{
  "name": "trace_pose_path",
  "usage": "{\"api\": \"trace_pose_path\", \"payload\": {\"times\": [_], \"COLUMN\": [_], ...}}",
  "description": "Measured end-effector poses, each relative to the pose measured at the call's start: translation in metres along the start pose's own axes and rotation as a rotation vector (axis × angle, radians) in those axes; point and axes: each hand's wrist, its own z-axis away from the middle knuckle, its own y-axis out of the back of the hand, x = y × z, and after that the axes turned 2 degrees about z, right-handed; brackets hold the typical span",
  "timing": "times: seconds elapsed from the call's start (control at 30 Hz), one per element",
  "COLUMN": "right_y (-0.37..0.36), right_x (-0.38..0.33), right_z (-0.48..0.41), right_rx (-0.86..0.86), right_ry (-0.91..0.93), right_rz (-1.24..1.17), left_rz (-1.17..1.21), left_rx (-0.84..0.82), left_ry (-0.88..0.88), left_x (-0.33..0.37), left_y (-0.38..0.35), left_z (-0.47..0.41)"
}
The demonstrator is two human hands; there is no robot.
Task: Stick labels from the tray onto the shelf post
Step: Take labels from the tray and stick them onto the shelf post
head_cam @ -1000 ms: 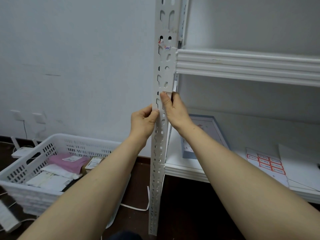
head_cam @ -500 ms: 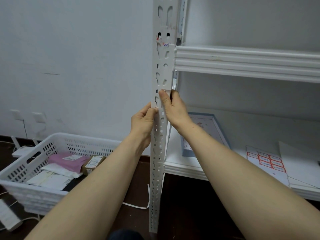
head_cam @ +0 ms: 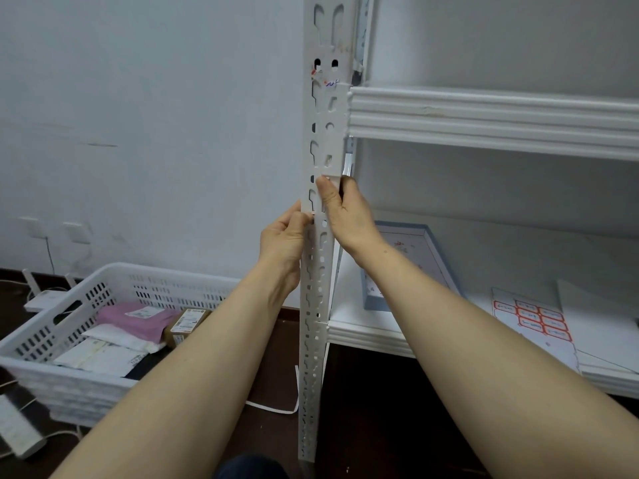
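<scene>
I count two hands in view, both on the one post (head_cam: 320,271), which stands upright at the left front corner of the rack. My right hand (head_cam: 347,216) is wrapped round the post's right edge. Its thumb lies flat on the front face and the fingers curl behind. The thumb tip presses the lower edge of a white label (head_cam: 332,178) that sits on the post's front, well below the upper shelf (head_cam: 484,115). My left hand (head_cam: 281,238) is just below and to the left. It pinches the post's left edge with the thumb in front, and its fingers are hidden behind the metal.

That makes two labels on the post. The second is a torn scrap (head_cam: 327,81) with red and blue marks, higher up, level with the top edge of the upper shelf.

I see two shelves. On the lower shelf (head_cam: 363,335) lies one blue-edged tray (head_cam: 428,257), right of the post. Further right is one sheet (head_cam: 534,321) of red-bordered labels. They are set in rows, but they are too blurred for me to count them surely.

On the floor to the left stands one white basket (head_cam: 41,344). It holds one pink parcel (head_cam: 135,319), one brown box (head_cam: 185,324) and some white packets. There are two sockets (head_cam: 77,233) on the wall behind it. One power strip (head_cam: 15,432) lies at the bottom left.
</scene>
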Motion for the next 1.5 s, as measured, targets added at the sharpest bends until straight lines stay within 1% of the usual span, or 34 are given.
{"api": "trace_pose_path", "payload": {"times": [0.1,0.27,0.57,0.77,0.97,1.23,1.37,1.5], "right_y": [0.0,0.001,0.001,0.002,0.003,0.001,0.001,0.002], "right_x": [-0.001,-0.003,-0.002,-0.004,-0.005,-0.003,-0.003,-0.004], "right_z": [0.0,0.001,0.002,0.003,0.004,0.003,0.003,0.002], "right_rx": [-0.001,-0.007,-0.007,-0.008,-0.021,-0.007,-0.011,-0.009], "right_ry": [0.0,-0.006,-0.007,-0.009,-0.004,-0.005,-0.006,0.005], "right_rz": [0.0,-0.003,-0.007,0.006,0.012,0.002,-0.001,0.001], "left_rz": [0.015,0.056,0.026,0.054,0.082,0.044,0.069,0.085], "left_rx": [0.005,-0.045,-0.013,0.009,-0.059,-0.039,-0.125,-0.132], "left_ry": [0.003,0.018,0.005,0.012,0.035,0.028,0.021,0.027], "left_x": [0.001,0.003,0.004,0.005,0.002,-0.004,-0.005,-0.007], "left_y": [0.0,0.001,-0.001,-0.002,0.002,0.005,0.009,0.011], "left_z": [0.0,0.006,0.006,0.005,0.003,-0.007,-0.009,-0.012]}}
